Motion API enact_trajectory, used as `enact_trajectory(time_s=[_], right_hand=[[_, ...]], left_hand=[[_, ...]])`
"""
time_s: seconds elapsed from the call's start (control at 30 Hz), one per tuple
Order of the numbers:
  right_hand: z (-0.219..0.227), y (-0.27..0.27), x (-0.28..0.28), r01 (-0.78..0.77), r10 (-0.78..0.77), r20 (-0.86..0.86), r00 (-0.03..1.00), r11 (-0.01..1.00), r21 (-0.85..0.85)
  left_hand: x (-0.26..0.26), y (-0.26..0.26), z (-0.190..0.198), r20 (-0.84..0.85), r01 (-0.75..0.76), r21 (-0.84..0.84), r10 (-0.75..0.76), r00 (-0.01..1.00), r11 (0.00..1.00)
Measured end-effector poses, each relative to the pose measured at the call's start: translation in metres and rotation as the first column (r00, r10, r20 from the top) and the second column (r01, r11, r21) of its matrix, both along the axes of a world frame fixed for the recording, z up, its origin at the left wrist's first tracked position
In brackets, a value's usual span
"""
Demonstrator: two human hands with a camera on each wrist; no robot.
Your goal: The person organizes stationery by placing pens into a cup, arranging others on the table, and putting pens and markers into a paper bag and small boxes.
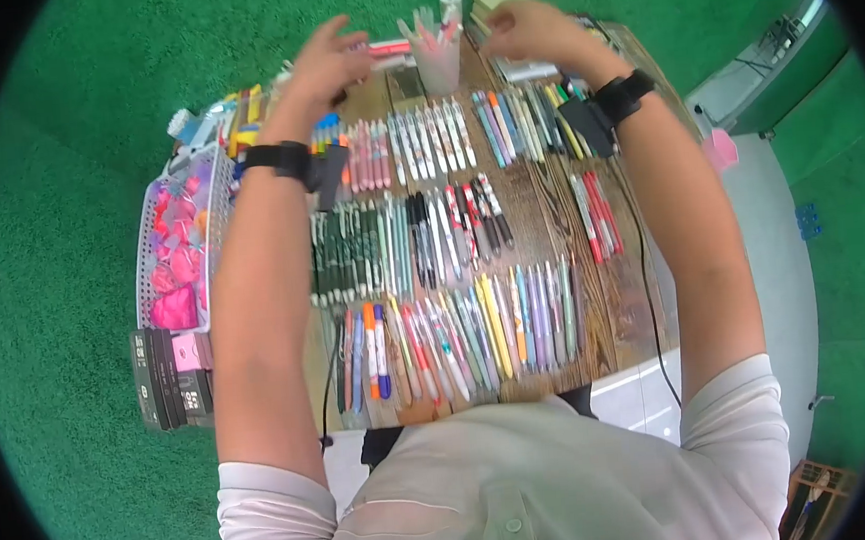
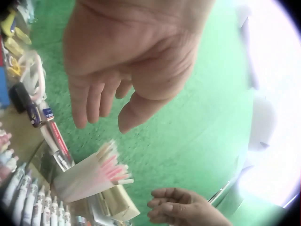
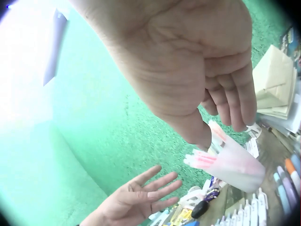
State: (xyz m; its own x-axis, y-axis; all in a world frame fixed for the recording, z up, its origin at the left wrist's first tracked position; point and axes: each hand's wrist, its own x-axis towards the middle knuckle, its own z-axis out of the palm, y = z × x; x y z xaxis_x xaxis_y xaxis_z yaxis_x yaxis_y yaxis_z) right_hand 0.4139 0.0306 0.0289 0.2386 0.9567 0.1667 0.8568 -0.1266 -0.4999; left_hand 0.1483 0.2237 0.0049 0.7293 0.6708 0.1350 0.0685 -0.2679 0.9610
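Both hands hover over the far side of the table, one on each side of a frosted white cup [image 1: 437, 67] that holds pink and white pens. My left hand [image 1: 331, 64] is to the left of the cup, fingers spread and holding nothing; its palm [image 2: 136, 52] faces the left wrist camera. To the cup's right my right hand [image 1: 540, 37] has its fingers loosely bent, also with nothing in them. In the right wrist view the thumb of that hand [image 3: 183, 80] overlaps the pen tips in the cup. Behind the cup stands a small white cylinder [image 1: 450, 8].
Rows of pens cover the wooden table: white pens [image 1: 431, 142], dark green pens [image 1: 346, 251] and mixed colours [image 1: 496, 321]. A white basket [image 1: 147, 280] of pink pouches stands left, above black boxes [image 1: 156, 380]. Cream paper pads [image 3: 275, 82] lie at the far right. A black cable [image 1: 652, 295] runs down the right.
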Motion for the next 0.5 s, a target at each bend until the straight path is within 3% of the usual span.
enact_trajectory(time_s=[0.03,0.07,0.13,0.2,0.27,0.3,0.37,0.4,0.43,0.47,0.5], right_hand=[[0.004,-0.013,0.001,0.019,-0.004,-0.127,0.992,0.993,0.112],[0.02,-0.034,-0.01,0.027,-0.015,-0.134,0.991,0.995,0.093],[0.052,-0.08,-0.046,0.272,-0.206,-0.416,0.886,0.957,0.105],[0.041,-0.109,-0.037,0.237,-0.065,-0.537,0.841,0.936,0.259],[0.027,-0.142,-0.031,0.247,-0.015,-0.59,0.807,0.916,0.316],[0.018,-0.154,-0.031,0.263,0.042,-0.638,0.769,0.888,0.376],[-0.007,-0.178,-0.022,0.389,0.121,-0.787,0.605,0.818,0.424],[-0.006,-0.187,-0.037,0.475,0.133,-0.845,0.518,0.777,0.413],[-0.011,-0.196,-0.036,0.513,0.15,-0.898,0.415,0.776,0.366],[-0.012,-0.202,-0.049,0.567,0.144,-0.924,0.354,0.753,0.334],[-0.031,-0.215,-0.026,0.488,0.233,-0.929,0.286,0.8,0.35]], left_hand=[[-0.018,-0.012,0.016,0.035,-0.02,-0.028,0.021,0.999,0.999],[-0.038,-0.017,0.022,0.075,-0.026,-0.022,0.027,0.997,0.999],[-0.075,-0.041,0.038,0.151,-0.087,-0.024,0.089,0.984,0.996],[-0.115,-0.056,0.036,0.181,-0.149,-0.039,0.154,0.971,0.988],[-0.162,-0.054,0.02,0.364,-0.143,-0.145,0.187,0.912,0.979],[-0.18,-0.066,0.017,0.349,-0.175,-0.15,0.218,0.911,0.973],[-0.212,-0.099,0.014,0.514,0.036,-0.18,0.063,0.856,0.983],[-0.223,-0.112,0.007,0.511,-0.104,-0.2,0.194,0.837,0.974],[-0.236,-0.119,0.0,0.495,-0.143,-0.196,0.224,0.84,0.97],[-0.249,-0.124,-0.007,0.517,-0.115,-0.258,0.238,0.822,0.959],[-0.258,-0.129,-0.014,0.543,-0.081,-0.318,0.252,0.801,0.945]])
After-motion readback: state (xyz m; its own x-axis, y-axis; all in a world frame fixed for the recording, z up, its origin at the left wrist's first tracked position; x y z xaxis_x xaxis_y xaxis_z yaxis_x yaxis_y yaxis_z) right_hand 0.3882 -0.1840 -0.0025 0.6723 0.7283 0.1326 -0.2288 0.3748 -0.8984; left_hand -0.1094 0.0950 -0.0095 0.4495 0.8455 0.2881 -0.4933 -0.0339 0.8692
